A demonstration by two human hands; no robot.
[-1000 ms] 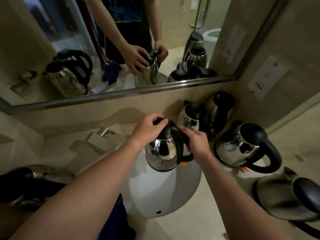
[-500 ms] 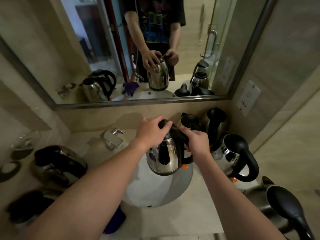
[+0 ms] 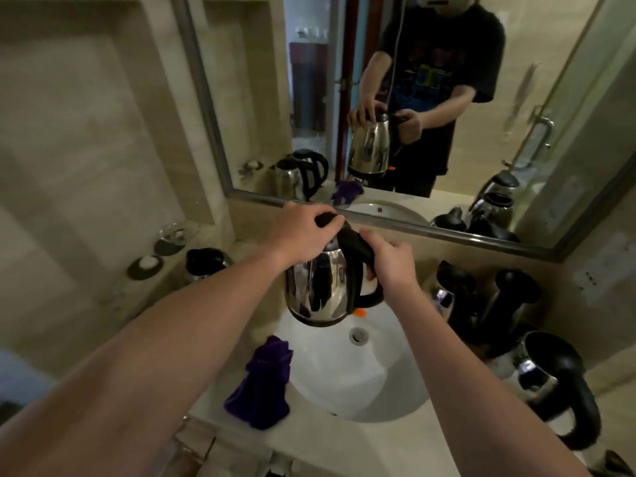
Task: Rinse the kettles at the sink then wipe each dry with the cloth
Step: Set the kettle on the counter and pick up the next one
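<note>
Overhead, a beige stone counter [image 3: 430, 438] holds a white sink [image 3: 361, 383] under a wall mirror [image 3: 447, 80]. Right hand [image 3: 390, 261] grips the held kettle [image 3: 318, 290]'s handle; left hand [image 3: 303, 234] curls over its lid, above the basin. Purple cloth [image 3: 263, 383] lies at 7 o'clock. Since earlier, the view tilted up, showing more mirror.

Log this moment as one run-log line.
left hand: on lid | right hand: gripping handle | kettle: held over sink | cloth: on rim

Dim, warm indoor light; the brightest patch is the white sink [image 3: 347, 380] basin at six o'clock. Wide-angle distortion bends the mirror [image 3: 395, 98] frame and walls toward the edges. Everything looks soft, and reflections streak the held kettle [image 3: 320, 290].
</note>
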